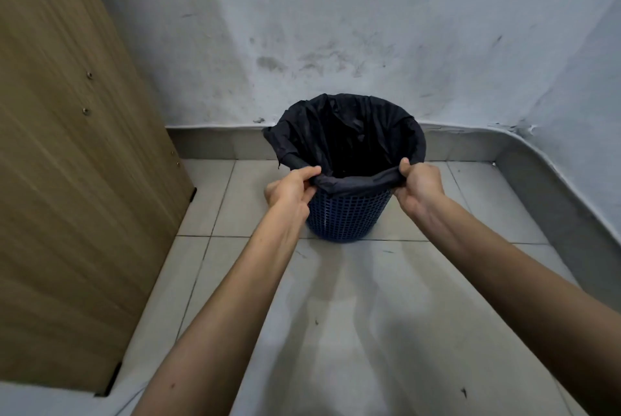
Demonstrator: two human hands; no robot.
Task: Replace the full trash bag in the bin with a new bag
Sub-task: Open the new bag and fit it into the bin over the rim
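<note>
Hands first: my left hand pinches the near rim of the black trash bag at about nine o'clock, my right hand grips it at three (fingers curled round the folded edge). Between them stands the blue mesh bin on grey floor tiles, the stained wall at twelve, a wooden panel at ten.

A wooden panel stands at the left edge of the tiled floor. A scuffed white wall rises behind, with a grey skirting along its foot.
</note>
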